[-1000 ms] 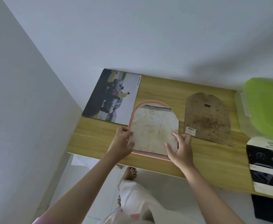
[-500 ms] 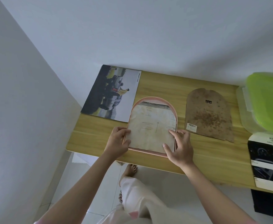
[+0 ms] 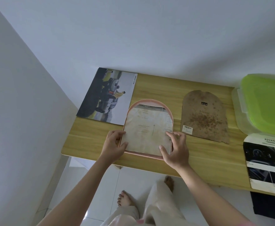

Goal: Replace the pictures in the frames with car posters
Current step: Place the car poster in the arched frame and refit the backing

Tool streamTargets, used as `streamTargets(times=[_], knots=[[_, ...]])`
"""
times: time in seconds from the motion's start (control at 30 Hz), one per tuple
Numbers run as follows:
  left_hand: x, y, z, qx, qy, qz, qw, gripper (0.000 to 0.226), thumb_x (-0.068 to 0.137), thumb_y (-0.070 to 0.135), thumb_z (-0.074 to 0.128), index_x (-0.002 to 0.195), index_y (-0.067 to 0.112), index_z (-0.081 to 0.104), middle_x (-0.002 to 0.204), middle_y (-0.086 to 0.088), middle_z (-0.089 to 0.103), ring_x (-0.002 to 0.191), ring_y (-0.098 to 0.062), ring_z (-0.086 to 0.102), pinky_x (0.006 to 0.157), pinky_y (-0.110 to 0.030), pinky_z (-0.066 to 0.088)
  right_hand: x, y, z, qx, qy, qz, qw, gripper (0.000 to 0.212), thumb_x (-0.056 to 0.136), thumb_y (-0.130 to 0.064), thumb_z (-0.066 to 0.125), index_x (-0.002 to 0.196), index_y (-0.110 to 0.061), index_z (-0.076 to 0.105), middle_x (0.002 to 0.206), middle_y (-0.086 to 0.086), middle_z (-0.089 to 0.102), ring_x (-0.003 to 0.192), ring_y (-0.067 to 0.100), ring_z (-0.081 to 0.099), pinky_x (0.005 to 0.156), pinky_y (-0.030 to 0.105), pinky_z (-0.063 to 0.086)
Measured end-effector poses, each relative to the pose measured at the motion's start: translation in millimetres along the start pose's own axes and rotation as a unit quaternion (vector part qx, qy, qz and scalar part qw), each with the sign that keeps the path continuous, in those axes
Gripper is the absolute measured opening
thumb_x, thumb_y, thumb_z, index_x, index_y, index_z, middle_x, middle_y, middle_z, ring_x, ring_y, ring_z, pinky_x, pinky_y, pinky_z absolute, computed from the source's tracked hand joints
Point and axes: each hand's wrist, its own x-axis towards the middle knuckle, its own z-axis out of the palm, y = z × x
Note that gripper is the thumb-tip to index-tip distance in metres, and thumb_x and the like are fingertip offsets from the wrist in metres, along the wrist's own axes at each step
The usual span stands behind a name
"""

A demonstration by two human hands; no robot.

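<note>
Both hands are working the pink arched picture frame [image 3: 148, 101] lying face-down on the wooden table [image 3: 198, 160]: left hand [image 3: 115, 142] gripping its edge to steady it, right hand [image 3: 175, 149] pinching the old stained paper [image 3: 146, 132], probably to pull it out. Truck poster [image 3: 105, 97] is waiting just beside.

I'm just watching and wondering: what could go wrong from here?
The frame lies close to the table edge, so a pull could slide it off. The old picture, pinched by both hands, left and right, looks stained and worn, and might crease or tear.
</note>
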Motion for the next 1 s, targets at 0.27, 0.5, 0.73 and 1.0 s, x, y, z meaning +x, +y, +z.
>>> streamTargets(times=[0.27, 0.5, 0.73, 1.0], knots=[[4.3, 76.1, 42.3, 0.016, 0.111, 0.026, 0.993, 0.034, 0.084, 0.022, 0.064, 0.117, 0.018, 0.054, 0.115, 0.002, 0.048, 0.106, -0.010, 0.045, 0.089, -0.024, 0.038, -0.7, 7.9, -22.7, 0.156, 0.013, 0.072, 0.985, 0.048, 0.077, -0.051, 0.057, 0.118, -0.026, 0.055, 0.117, 0.002, 0.043, 0.085, 0.012, 0.057, 0.070, 0.018, 0.052], [19.4, 152.9, 140.1, 0.008, 0.023, 0.059, 0.998, 0.036, 0.084, 0.023, 0.064, 0.117, 0.016, 0.054, 0.112, 0.000, 0.052, 0.104, -0.011, 0.051, 0.089, -0.025, 0.045, 19.7, 82.2, -104.4, 0.084, 0.117, 0.130, 0.981, 0.042, 0.084, -0.012, 0.065, 0.124, -0.011, 0.053, 0.122, 0.013, 0.044, 0.103, 0.026, 0.054, 0.079, 0.022, 0.042], [33.3, 177.8, 199.6, 0.084, -0.035, -0.038, 0.995, 0.049, 0.084, 0.028, 0.059, 0.128, 0.014, 0.045, 0.125, -0.006, 0.044, 0.104, -0.017, 0.048, 0.088, -0.028, 0.044, 49.3, 130.1, -134.2, 0.023, -0.040, 0.244, 0.969, 0.058, 0.089, -0.028, 0.056, 0.141, -0.022, 0.031, 0.144, 0.014, 0.027, 0.135, 0.032, 0.025, 0.099, 0.040, 0.040], [51.8, 180.6, 203.9, 0.050, -0.023, -0.103, 0.993, 0.053, 0.074, 0.019, 0.065, 0.125, 0.025, 0.050, 0.125, -0.006, 0.050, 0.114, -0.023, 0.052, 0.094, -0.037, 0.047, 78.6, 136.6, -150.2, 0.114, -0.028, 0.288, 0.950, 0.050, 0.083, -0.036, 0.065, 0.128, -0.029, 0.047, 0.129, 0.008, 0.045, 0.118, 0.029, 0.047, 0.094, 0.039, 0.045]])
